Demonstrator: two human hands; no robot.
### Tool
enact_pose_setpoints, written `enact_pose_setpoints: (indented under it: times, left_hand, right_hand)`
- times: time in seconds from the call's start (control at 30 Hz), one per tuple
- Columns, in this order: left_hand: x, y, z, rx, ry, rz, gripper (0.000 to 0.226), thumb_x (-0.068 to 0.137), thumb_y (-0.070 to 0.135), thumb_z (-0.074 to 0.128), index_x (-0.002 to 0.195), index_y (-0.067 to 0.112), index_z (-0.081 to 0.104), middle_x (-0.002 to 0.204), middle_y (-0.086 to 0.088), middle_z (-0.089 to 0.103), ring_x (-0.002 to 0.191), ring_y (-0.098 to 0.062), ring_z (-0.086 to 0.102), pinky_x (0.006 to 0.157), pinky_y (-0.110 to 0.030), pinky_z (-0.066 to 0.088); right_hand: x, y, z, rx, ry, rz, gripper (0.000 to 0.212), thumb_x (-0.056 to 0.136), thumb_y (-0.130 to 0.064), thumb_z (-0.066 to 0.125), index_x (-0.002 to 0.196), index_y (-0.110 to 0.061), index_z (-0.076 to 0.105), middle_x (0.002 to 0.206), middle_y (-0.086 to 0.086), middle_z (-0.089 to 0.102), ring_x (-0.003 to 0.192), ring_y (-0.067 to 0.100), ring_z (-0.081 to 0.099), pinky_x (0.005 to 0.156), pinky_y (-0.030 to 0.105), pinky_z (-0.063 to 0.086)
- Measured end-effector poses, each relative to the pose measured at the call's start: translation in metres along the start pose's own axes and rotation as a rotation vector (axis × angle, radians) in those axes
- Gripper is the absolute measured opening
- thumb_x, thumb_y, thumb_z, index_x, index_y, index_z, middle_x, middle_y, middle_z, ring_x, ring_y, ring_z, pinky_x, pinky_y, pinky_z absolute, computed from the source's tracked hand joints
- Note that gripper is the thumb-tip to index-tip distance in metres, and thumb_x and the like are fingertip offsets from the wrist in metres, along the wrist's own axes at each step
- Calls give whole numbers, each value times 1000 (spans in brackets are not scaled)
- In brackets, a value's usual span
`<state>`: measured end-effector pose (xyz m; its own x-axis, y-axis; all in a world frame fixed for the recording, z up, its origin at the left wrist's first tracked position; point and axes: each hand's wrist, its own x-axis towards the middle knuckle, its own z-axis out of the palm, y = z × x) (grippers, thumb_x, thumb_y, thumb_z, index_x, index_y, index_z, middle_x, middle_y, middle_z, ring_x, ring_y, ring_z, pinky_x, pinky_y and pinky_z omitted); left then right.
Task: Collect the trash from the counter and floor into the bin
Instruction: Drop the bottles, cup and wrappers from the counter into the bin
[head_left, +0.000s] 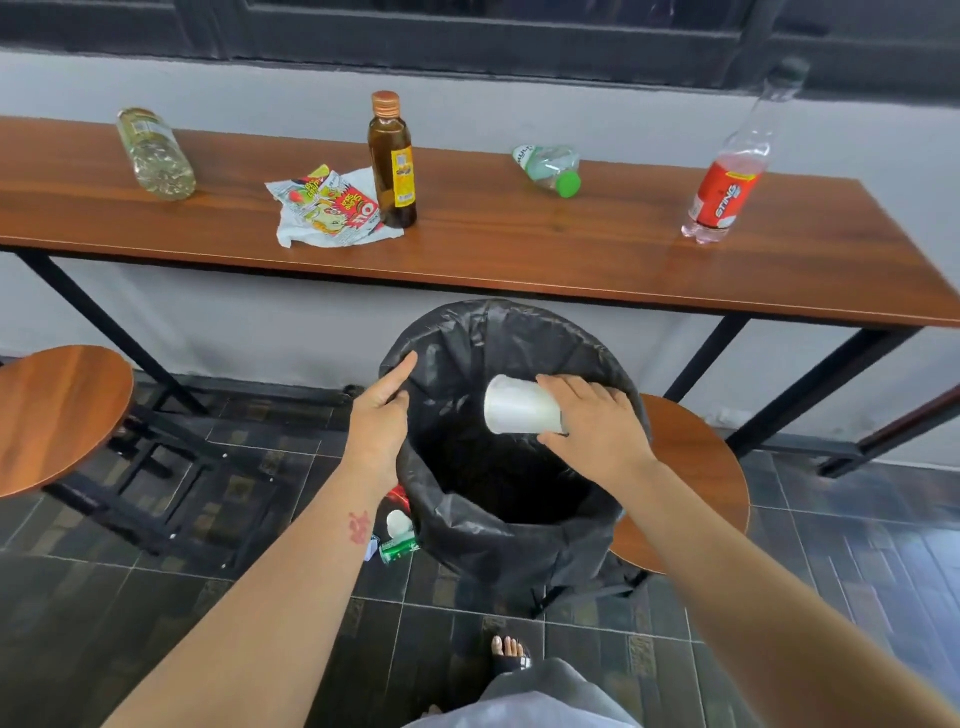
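Observation:
A bin (524, 545) lined with a black bag stands on the floor under the wooden counter (519, 254). My right hand (597, 421) holds a white plastic cup (519, 408) on its side over the bin's mouth. My left hand (382, 410) grips the bag's left rim, forefinger stretched out. On the counter lie a clear bottle (156, 153), crumpled snack wrappers (330, 208) and a crushed green-capped bottle (550, 169). A brown bottle (392, 161) and a red-labelled Sting bottle (732, 176) stand upright. Small trash (397, 535) lies on the floor left of the bin.
Round wooden stools stand at the left (57, 415) and behind the bin at the right (696, 483). The counter's black legs (104, 327) slant to the dark tiled floor. My sandalled foot (511, 654) is just before the bin.

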<state>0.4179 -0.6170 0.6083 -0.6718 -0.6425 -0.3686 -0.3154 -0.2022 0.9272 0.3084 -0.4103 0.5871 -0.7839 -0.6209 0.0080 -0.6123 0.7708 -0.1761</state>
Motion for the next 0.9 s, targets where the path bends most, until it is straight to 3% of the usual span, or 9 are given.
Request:
enact_pose_setpoints:
  times: [0.07,0.17,0.23,0.37,0.47,0.6,0.77,0.9]
  left_hand:
    - [-3,1,7,13,-23,-5,49,105,3,40,132,36,63,82,21,39,69,1,40,107,-26,30]
    - [-3,2,15,30,-49,11,48,105,4,40,133,36,63,79,22,42,66,0,38,99,-24,33]
    - [0,2,19,50,-57,30,48,105,5,40,133,37,62,79,23,43,66,1,38,94,-21,36]
    - [12,0,24,79,-57,44,48,105,6,40,130,40,64,73,18,34,63,-2,32,68,-17,35]
    - [21,1,28,72,-51,48,50,104,5,41,125,43,67,74,15,46,81,-17,45,79,-26,43]
    - [31,2,31,48,-44,10,52,104,5,40,116,46,70,89,11,63,95,-22,55,103,-42,47]
    - [48,2,33,53,-17,3,55,104,6,41,109,51,72,107,7,70,97,-24,57,105,-49,47]
    - [55,2,34,38,1,1,52,104,4,42,116,45,71,123,4,65,114,-18,59,109,-47,45]
  right_hand:
    - [-7,8,-2,-38,-32,10,74,87,-49,62,150,-35,25,156,-8,31,140,20,33,116,40,21]
    - [-15,20,-9,-36,19,40,76,87,-56,59,151,-33,25,159,-5,26,145,20,25,119,39,18]
    - [-18,29,-17,11,149,94,72,89,-57,55,150,-28,29,158,-2,29,146,22,26,119,40,18]
    - [-9,49,-44,168,476,296,74,91,-56,53,151,-21,28,158,0,28,147,20,24,119,38,17]
    - [16,67,-70,317,629,447,79,90,-53,57,152,-18,23,160,1,24,147,20,20,120,39,20]
    - [58,90,-96,467,692,572,86,89,-49,62,153,-16,16,161,4,21,148,22,19,119,40,22]
    - [111,109,-111,629,703,620,91,87,-45,67,153,-14,15,157,4,29,144,23,29,115,41,30]
    - [144,119,-112,712,719,680,79,89,-38,66,150,-12,22,147,5,41,133,24,44,108,37,38]
